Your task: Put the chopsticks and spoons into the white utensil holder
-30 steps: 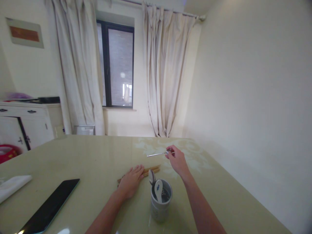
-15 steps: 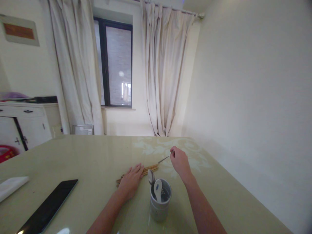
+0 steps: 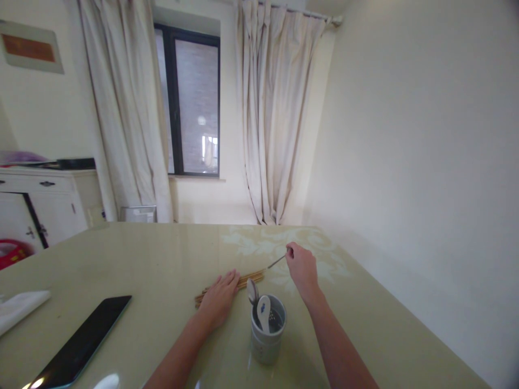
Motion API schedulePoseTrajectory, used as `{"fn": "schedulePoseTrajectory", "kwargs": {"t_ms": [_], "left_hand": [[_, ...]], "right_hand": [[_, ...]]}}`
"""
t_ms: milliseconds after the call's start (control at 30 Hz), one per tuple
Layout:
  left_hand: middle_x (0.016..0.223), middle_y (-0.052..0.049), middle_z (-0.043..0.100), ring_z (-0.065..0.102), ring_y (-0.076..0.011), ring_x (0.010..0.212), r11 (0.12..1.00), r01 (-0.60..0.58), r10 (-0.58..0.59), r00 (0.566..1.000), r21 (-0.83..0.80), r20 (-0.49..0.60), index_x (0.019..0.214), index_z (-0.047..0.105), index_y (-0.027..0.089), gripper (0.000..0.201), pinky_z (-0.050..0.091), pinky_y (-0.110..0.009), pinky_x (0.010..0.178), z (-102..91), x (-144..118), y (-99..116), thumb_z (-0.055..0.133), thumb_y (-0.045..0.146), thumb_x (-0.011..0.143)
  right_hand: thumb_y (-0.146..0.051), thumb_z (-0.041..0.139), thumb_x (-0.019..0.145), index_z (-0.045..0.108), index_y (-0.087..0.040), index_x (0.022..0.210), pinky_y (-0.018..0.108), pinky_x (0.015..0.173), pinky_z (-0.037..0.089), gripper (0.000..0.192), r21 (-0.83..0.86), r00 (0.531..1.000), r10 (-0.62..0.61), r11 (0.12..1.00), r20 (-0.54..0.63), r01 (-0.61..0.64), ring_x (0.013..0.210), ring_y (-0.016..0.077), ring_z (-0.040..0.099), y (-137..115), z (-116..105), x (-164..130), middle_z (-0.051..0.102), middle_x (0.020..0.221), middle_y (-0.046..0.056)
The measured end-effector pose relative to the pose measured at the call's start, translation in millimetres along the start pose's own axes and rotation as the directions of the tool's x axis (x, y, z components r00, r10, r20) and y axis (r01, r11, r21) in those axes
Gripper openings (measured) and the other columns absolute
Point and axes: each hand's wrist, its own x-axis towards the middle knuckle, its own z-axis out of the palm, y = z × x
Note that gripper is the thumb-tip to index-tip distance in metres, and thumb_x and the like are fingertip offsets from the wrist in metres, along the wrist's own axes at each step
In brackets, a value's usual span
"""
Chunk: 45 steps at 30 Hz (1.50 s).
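Observation:
My left hand (image 3: 220,297) lies flat over a bundle of wooden chopsticks (image 3: 254,277) on the table, its fingers stretched across them. Both ends of the bundle stick out past the hand. My right hand (image 3: 302,266) is closed on a thin metal utensil (image 3: 277,261), whose narrow end points down and left, close to the chopstick tips. Its other end is hidden in my fingers, so I cannot tell its kind. Between my forearms stands a grey utensil holder (image 3: 266,346). A white ceramic spoon (image 3: 264,312) and a metal spoon (image 3: 252,292) lean inside it.
A black tablet-like slab (image 3: 83,341) lies on the glossy table (image 3: 162,254) at the left, with a white object (image 3: 24,308) beyond it. The table's right edge runs along the wall (image 3: 405,189). Curtains (image 3: 275,119) and a window stand behind.
My right hand has shifted slightly right with the metal utensil, whose end has moved a little away from the chopsticks. The left hand stays on the bundle.

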Motion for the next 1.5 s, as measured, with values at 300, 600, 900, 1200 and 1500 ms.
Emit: {"fn": "schedulePoseTrajectory", "kwargs": {"t_ms": [300, 600, 900, 1200, 1500], "left_hand": [[0.166, -0.016, 0.041, 0.036, -0.0263, 0.156, 1.0, -0.027, 0.027, 1.0, 0.007, -0.015, 0.157, 0.045, 0.013, 0.054, 0.03, -0.051, 0.129, 1.4, 0.7, -1.5, 0.027, 0.023, 0.107], [0.164, -0.016, 0.045, 0.039, -0.0258, 0.154, 1.0, -0.019, 0.019, 0.999, 0.002, -0.043, 0.155, 0.047, 0.013, 0.053, 0.031, -0.05, 0.129, 3.9, 1.2, -1.8, 0.028, 0.023, 0.106], [0.164, -0.015, 0.045, 0.039, -0.0257, 0.154, 0.999, -0.02, 0.017, 0.997, -0.028, -0.075, 0.154, 0.048, 0.015, 0.051, 0.03, -0.049, 0.129, 11.9, 2.4, -6.8, 0.029, 0.026, 0.108], [0.16, -0.016, 0.05, 0.048, -0.0267, 0.149, 0.999, 0.016, -0.02, 0.996, -0.042, -0.092, 0.151, 0.052, 0.013, 0.048, 0.035, -0.044, 0.127, 7.7, 2.9, -2.6, 0.035, 0.027, 0.108], [0.159, -0.015, 0.052, 0.049, -0.0272, 0.149, 0.999, 0.013, -0.018, 0.994, -0.047, -0.112, 0.151, 0.053, 0.016, 0.047, 0.034, -0.048, 0.127, 10.3, 2.9, -2.8, 0.034, 0.027, 0.108]], "right_hand": [[-0.017, 0.054, 0.101, 0.078, -0.022, 0.108, 0.028, 0.072, 0.039, 0.026, 0.012, 1.0, -0.001, 1.0, -0.018, 0.001, 0.093, 0.0224, 0.074, -4.1, 4.0, -0.3, 0.082, 0.103, 0.01], [-0.015, 0.053, 0.1, 0.08, -0.022, 0.108, 0.027, 0.071, 0.038, 0.029, 0.018, 1.0, -0.008, 1.0, -0.021, 0.009, 0.092, 0.0216, 0.074, -6.2, 6.2, -2.0, 0.082, 0.102, 0.01], [-0.016, 0.053, 0.1, 0.081, -0.022, 0.104, 0.028, 0.07, 0.037, 0.029, 0.006, 0.999, -0.037, 0.999, -0.014, 0.037, 0.091, 0.0218, 0.074, -7.3, 4.3, -2.4, 0.082, 0.102, 0.01], [-0.016, 0.052, 0.101, 0.081, -0.023, 0.104, 0.027, 0.071, 0.038, 0.029, -0.006, 0.997, -0.071, 0.997, -0.004, 0.071, 0.09, 0.0212, 0.073, -14.4, 2.9, -5.1, 0.082, 0.099, 0.01], [-0.014, 0.053, 0.101, 0.08, -0.022, 0.103, 0.027, 0.072, 0.04, 0.027, -0.009, 0.996, -0.085, 0.996, -0.012, 0.085, 0.089, 0.0204, 0.073, -22.0, -1.1, -7.9, 0.081, 0.1, 0.01]]}}
